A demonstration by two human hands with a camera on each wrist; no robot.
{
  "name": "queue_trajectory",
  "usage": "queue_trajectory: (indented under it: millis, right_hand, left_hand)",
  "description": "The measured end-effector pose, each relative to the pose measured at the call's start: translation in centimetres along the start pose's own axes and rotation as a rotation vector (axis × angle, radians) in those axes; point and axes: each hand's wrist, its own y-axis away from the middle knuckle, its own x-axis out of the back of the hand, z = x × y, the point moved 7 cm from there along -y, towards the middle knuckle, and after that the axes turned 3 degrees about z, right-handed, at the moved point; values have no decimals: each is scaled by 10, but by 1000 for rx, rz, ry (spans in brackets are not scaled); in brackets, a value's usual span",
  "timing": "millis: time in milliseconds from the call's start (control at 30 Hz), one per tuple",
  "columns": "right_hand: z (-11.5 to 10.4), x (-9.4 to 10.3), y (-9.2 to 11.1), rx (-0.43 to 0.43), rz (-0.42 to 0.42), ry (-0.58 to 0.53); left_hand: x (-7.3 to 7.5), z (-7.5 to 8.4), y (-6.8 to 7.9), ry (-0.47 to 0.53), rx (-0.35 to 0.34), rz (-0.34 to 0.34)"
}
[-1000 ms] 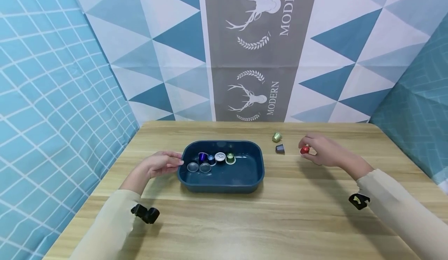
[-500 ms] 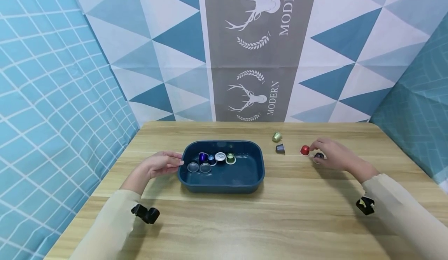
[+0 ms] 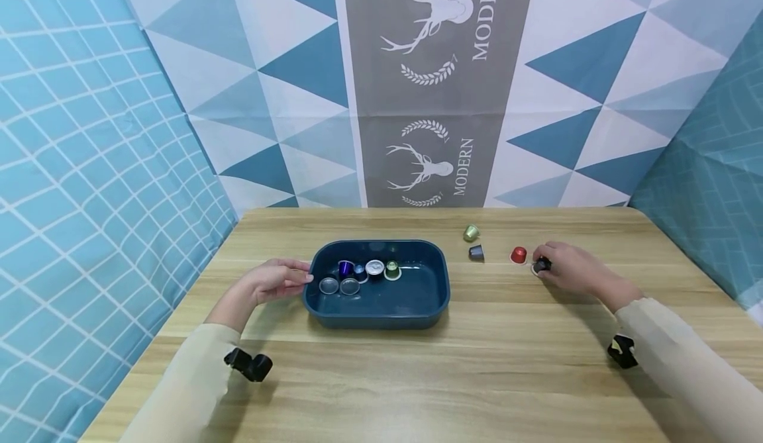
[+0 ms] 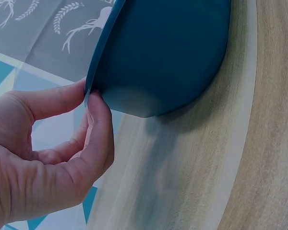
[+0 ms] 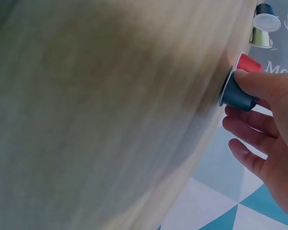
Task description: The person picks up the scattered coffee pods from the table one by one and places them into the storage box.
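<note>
Your right hand (image 3: 571, 269) pinches the dark capsule (image 5: 240, 95), rim down, upright (toward the table's (image 3: 381, 390) right edge); your left hand (image 3: 275, 279) pinches the crosswise tray's (image 3: 411, 297) left rim.

L hand (image 4: 53, 148) at lower-left of tray, fingers (image 4: 102, 129) pinching rim of dk blue tray (image 4: 168, 52); tray cropped at top of frame, pale blurry patch on its lower wall. Wood-grain tabletop (image 4: 192, 167) below + R of tray, w/ lighter curved band. Tray shadow (image 4: 156, 163) under it. Grey panel (image 4: 48, 48) w/ white deer/leaf print upper-L of tray; blue/wht triangles (image 4: 26, 79) below that, behind hand.
</note>
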Motion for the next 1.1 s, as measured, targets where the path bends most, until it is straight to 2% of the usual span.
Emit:
queue_trajectory:
  millis: [333,633,933,1100]
  right_hand:
    - [-2,-1,4,13,39,4]
    - [-6,5,2,5,72,-5]
    - [-21,21,1,122,260,31]
    - [-26,28,-1,156,315,49]
  left_hand:
    - [1,-6,0,-2,14,12]
    - [0,-5,2,-15,5,8]
    - [0,-1,0,-6,-13,-6]
    - [1,-1,-1,-5,-11,0]
